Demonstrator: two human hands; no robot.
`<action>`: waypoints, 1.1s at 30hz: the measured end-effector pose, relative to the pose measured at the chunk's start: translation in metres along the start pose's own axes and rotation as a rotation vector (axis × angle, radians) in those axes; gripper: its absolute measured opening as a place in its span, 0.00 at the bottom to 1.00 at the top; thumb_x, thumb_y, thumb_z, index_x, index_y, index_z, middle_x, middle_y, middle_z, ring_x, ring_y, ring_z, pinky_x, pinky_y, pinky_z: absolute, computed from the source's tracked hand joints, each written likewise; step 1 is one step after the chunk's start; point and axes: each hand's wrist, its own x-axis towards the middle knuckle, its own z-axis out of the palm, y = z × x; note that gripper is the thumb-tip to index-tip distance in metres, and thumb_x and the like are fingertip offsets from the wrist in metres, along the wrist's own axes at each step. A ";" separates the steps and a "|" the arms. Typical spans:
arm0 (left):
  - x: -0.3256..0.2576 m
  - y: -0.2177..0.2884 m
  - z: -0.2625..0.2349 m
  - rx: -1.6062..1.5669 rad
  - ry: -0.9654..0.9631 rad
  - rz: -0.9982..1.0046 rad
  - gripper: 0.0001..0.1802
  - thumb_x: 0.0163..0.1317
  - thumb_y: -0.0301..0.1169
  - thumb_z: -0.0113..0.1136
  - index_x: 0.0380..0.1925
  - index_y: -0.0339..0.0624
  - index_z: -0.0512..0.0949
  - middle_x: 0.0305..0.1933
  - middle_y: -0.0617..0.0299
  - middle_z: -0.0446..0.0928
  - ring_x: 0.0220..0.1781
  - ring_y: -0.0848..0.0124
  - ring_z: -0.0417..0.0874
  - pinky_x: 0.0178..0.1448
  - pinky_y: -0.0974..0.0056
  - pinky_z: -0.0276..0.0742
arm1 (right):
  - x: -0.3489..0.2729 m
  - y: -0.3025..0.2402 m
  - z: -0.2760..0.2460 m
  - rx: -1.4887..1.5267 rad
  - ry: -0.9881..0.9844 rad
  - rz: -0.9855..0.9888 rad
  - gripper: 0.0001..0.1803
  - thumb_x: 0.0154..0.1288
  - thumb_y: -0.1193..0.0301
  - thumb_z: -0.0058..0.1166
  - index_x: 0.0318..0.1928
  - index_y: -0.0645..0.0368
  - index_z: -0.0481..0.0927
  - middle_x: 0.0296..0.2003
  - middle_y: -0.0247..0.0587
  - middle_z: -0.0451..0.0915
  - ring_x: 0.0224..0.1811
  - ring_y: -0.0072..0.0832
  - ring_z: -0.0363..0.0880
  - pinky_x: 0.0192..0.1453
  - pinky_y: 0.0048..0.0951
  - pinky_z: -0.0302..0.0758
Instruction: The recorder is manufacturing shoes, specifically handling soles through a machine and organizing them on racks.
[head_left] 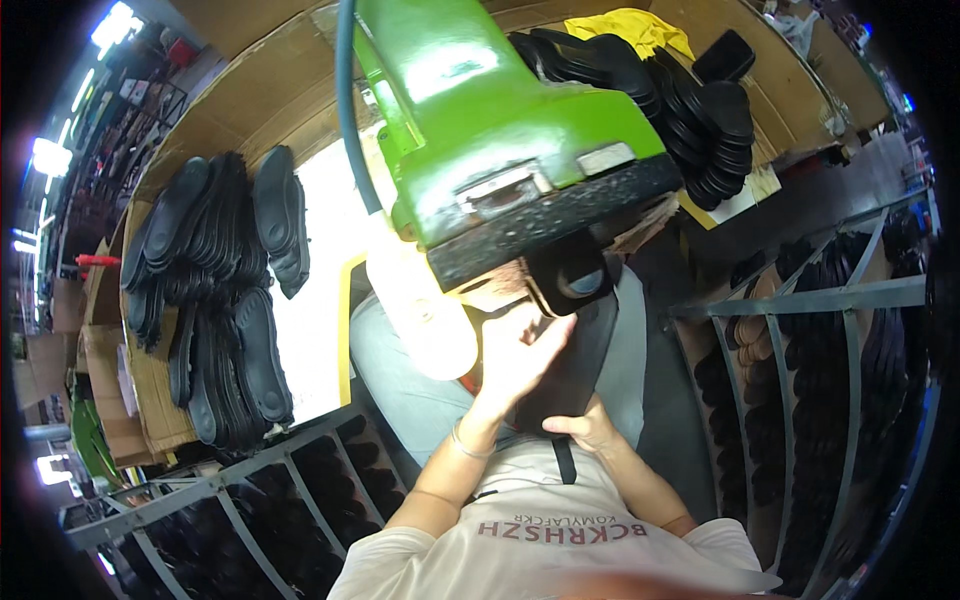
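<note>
A black shoe sole (568, 372) lies lengthwise over my lap, its far end beneath the black head (570, 275) of a green machine (500, 100). My left hand (522, 352) is closed on the sole's left side close to that head, thumb pointing along it; the other fingertips are partly hidden. At the near end, my right hand (588, 428) grips the sole with the thumb on top and the fingers underneath. Whether the sole touches the machine's head cannot be seen. A bright lamp (425, 320) glows just left of my left hand.
Black soles (215, 230) are stacked on the cardboard-edged table at left, with more soles (705, 120) piled at right beside a yellow cloth (630, 30). Metal racks full of soles flank me, one left (225, 495) and one right (800, 300). A hose (346, 110) runs down beside the machine.
</note>
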 end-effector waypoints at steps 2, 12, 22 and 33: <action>0.006 0.005 -0.005 -0.067 0.026 -0.029 0.07 0.53 0.26 0.66 0.21 0.36 0.78 0.18 0.73 0.73 0.19 0.86 0.67 0.21 0.77 0.59 | 0.004 -0.005 -0.010 -0.023 -0.044 0.003 0.29 0.46 0.83 0.65 0.52 0.67 0.72 0.48 0.41 0.76 0.50 0.28 0.75 0.55 0.28 0.71; -0.029 -0.008 0.003 -0.374 0.244 -0.034 0.11 0.54 0.18 0.62 0.38 0.31 0.77 0.24 0.69 0.75 0.21 0.88 0.65 0.22 0.80 0.57 | -0.036 -0.047 -0.050 0.154 0.410 -0.246 0.39 0.38 0.84 0.55 0.58 0.72 0.62 0.49 0.51 0.74 0.52 0.41 0.75 0.60 0.38 0.71; -0.012 -0.012 -0.011 -0.438 0.228 0.024 0.07 0.55 0.21 0.61 0.35 0.35 0.75 0.30 0.67 0.75 0.30 0.81 0.72 0.33 0.76 0.68 | 0.049 -0.179 -0.025 -0.196 0.276 -0.620 0.18 0.63 0.73 0.48 0.53 0.64 0.70 0.48 0.43 0.76 0.51 0.34 0.76 0.57 0.35 0.72; -0.035 -0.034 -0.112 -0.586 0.158 -0.110 0.11 0.53 0.20 0.62 0.37 0.29 0.76 0.33 0.63 0.78 0.33 0.79 0.76 0.39 0.75 0.71 | 0.084 -0.123 0.025 -0.152 0.097 -0.657 0.17 0.59 0.75 0.52 0.50 0.65 0.73 0.44 0.38 0.77 0.44 0.22 0.76 0.50 0.24 0.73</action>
